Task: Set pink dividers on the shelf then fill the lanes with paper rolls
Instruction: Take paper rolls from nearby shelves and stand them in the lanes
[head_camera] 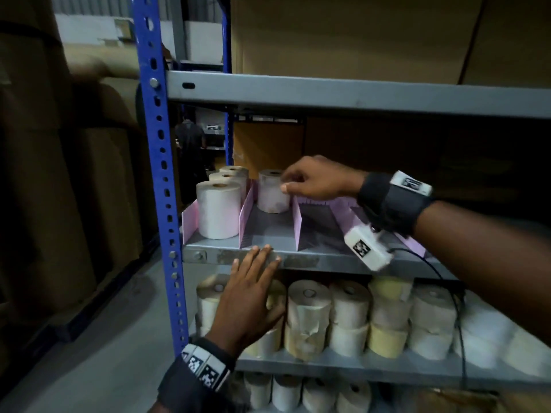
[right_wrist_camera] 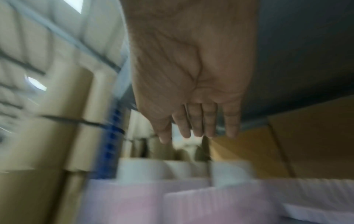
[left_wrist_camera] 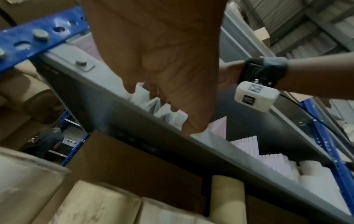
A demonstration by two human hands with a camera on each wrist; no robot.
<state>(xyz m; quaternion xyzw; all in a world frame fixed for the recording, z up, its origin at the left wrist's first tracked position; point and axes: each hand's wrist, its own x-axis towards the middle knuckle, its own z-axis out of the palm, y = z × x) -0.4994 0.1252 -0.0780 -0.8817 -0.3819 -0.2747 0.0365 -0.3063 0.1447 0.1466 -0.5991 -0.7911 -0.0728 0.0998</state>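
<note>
Left hand (head_camera: 247, 296) lies flat at the shelf (head_camera: 298, 259) edge; right hand (head_camera: 316, 180) looks open beside a roll (head_camera: 272, 192), which could tip a thin divider (head_camera: 296, 223).

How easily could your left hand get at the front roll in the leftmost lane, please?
Probably yes. The left hand rests open on the shelf's front edge, just below and right of the front roll, which stands at the open front; only a low pink divider stands beside it.

Middle shelf (head_camera: 268, 234): four paper rolls (head_camera: 218, 213), four pink dividers (head_camera: 246, 217); lower shelves hold more rolls, number unclear.
</note>
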